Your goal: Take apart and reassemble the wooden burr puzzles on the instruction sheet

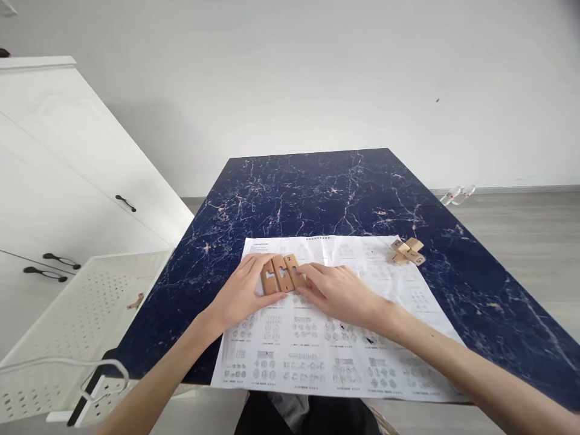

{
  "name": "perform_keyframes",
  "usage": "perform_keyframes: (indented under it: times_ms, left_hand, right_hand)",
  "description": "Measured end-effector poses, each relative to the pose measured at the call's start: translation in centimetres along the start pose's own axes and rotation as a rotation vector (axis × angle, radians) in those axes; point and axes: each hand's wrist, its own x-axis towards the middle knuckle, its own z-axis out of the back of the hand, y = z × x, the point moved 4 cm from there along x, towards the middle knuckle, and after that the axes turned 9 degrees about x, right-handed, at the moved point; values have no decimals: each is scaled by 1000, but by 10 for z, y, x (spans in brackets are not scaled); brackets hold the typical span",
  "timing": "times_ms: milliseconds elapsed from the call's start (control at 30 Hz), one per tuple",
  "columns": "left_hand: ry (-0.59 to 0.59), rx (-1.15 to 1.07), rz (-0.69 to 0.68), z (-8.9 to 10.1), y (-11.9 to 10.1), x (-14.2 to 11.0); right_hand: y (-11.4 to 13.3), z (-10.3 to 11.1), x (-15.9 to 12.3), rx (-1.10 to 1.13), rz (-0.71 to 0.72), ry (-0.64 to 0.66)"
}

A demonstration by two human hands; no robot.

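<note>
Three notched wooden puzzle pieces (283, 273) lie side by side on a printed instruction sheet (353, 362). The right-hand piece bears a number 2. My left hand (240, 287) curves round the left piece, its thumb along the lower ends and its fingers at the top. From the other side, my right hand (333, 289) has thumb and fingers closed on the right piece, hiding part of it. Further right, near the sheet's upper right corner, stands an assembled cross of interlocked wooden pieces (408, 251) with markings on its faces.
The sheet lies on a dark blue marbled table (308, 193). A white perforated rack (90, 302) adjoins the table's left side, with a small wooden piece (135, 301) on it and a white cable (58, 361) in front. White cabinets (81, 163) stand behind it.
</note>
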Motion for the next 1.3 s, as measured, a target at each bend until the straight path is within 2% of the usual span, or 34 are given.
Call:
perform_keyframes:
  times_ms: [133,267,433,567,733,867,1067,1300]
  left_hand:
    - [6,-20,-71,-8,0,22]
    - [110,-17,-105,-15,9,40]
    - [162,-12,-99,-11,26,50]
    - [138,-5,-126,-1,34,49]
    - [109,59,-181,6,34,44]
    - [46,142,-149,6,36,45]
    - [-80,207,-52,0,43,47]
    - [-113,260,-39,1,38,46]
  right_hand:
    - [-15,2,7,-32,-59,-29]
    - [-26,6,6,1,-60,-123]
    - [-36,9,2,33,-66,-207]
    - [-44,8,1,-14,-79,-253]
    - [-55,6,0,-50,-97,-341]
    - [-61,6,1,-48,-104,-408]
    - [-63,7,2,-22,-84,-419]
    - [-67,4,3,-21,-93,-380]
